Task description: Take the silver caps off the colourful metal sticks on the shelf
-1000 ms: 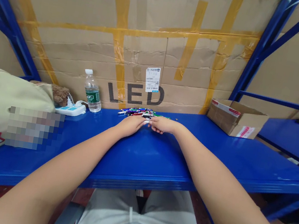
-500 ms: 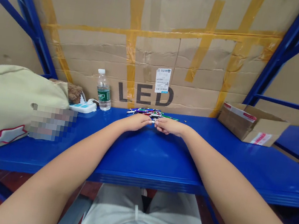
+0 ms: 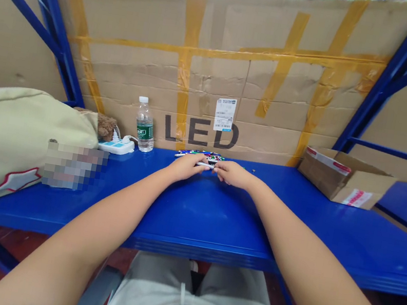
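My left hand [image 3: 187,166] is closed on a slim white pen [image 3: 205,165], which lies roughly level above the blue tabletop [image 3: 201,214]. At the pen's right end, the fingertips of my right hand [image 3: 234,174] pinch it. Just behind both hands, a pile of pens [image 3: 203,154] in several colours rests on the tabletop near the cardboard, partly hidden by my fingers. The pen's tip is too small to make out.
A water bottle [image 3: 145,130] and a white power strip [image 3: 116,146] stand back left, beside a cream bag [image 3: 22,138]. Back right sits an open cardboard box [image 3: 324,175]. A large taped cardboard sheet [image 3: 134,73] closes off the rear between blue posts.
The gap between my hands has widened slightly, and more of the white pen shows between them. The whole view has shifted a little.
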`<state>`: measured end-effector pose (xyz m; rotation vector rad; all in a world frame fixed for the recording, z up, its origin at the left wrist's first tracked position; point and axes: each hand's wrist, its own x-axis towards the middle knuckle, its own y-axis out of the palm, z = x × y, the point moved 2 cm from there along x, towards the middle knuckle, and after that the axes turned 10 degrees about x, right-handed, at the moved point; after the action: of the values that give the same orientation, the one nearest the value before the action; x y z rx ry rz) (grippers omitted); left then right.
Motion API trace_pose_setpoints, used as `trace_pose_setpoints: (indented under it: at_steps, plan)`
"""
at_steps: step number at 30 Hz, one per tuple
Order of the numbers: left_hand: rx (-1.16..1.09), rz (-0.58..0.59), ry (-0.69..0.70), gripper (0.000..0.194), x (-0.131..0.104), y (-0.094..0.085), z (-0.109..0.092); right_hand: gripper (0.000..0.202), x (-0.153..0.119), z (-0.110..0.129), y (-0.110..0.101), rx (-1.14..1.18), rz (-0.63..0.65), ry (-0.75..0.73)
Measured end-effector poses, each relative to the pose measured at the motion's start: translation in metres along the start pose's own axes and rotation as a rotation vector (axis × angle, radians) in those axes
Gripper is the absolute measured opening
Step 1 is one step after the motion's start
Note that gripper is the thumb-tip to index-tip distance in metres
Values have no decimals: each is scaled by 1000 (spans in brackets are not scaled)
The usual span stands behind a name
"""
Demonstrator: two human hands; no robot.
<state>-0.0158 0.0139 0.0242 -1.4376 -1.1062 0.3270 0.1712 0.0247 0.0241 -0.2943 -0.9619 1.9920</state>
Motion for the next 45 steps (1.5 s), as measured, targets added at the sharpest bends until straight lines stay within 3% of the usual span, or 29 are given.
trace_pose_setpoints:
  at_steps: [6, 10, 17, 22, 34, 41, 45]
  plan:
    - [73, 34, -5, 36, 1, 1, -1, 15, 1, -1, 1, -27, 33, -28]
    - [167, 44, 23, 27, 2, 4, 1, 14, 0, -2, -1, -39, 18, -9]
    - [393, 106, 105, 33, 2, 2, -2, 15, -2, -5, -5, 1, 45, 10]
    - [392, 143, 85, 42, 1, 3, -3, 16, -2, -5, -5, -8, 51, 7]
    - [256, 251, 74, 39, -2, 2, -1, 14, -1, -5, 2, 65, 50, 21]
    - [342, 99, 49, 26, -2, -6, -5, 14, -3, -3, 1, 81, 25, 55]
    - [311, 109, 80, 28, -3, -7, -5, 15, 1, -11, 1, 125, 38, 35]
